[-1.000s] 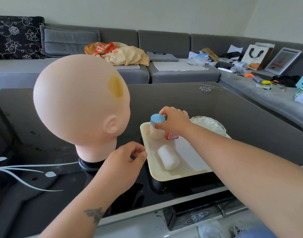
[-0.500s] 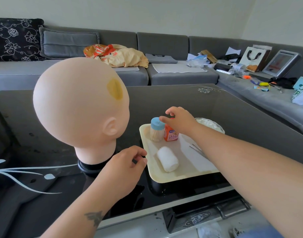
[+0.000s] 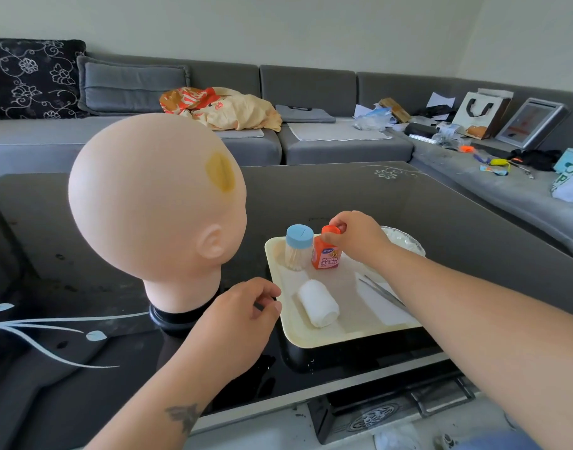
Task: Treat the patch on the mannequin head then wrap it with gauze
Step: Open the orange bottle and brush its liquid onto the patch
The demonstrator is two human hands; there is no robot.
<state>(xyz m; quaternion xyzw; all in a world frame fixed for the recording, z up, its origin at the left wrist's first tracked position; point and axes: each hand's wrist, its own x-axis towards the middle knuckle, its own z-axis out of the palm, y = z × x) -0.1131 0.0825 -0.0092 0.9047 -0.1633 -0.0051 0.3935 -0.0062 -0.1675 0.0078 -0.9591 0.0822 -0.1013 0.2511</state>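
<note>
Presently catalogued, centre of frame: one cream tray [image 3: 314, 337] on a dark glass table [image 3: 441, 222].

Item: orange bottle [image 3: 325, 253], upright at the tray's upper left, just right of a blue-capped swab jar [image 3: 298, 246]. The right hand [image 3: 356, 237] comes in from the lower right; its fingertips [image 3: 330, 236] pinch the bottle's orange cap from above. Bottle axis vertical, so a lift or a twist would seem to run straight up from that pinch.

Item: gauze roll [image 3: 318, 303], lying on its side at the tray's lower middle, long axis running toward lower right. Untouched.

Item: tweezers [image 3: 384, 292], flat on the tray, partly under the right forearm.

Item: mannequin head [image 3: 155, 203], left of centre, yellow patch [image 3: 220, 172] on its upper right side, well above and left of the bottle.

Left hand [image 3: 239, 316], lower centre: fingers loosely curled, a small dark thing perhaps between them, not identifiable. It is the nearer hand to the mannequin and the gauze.
</note>
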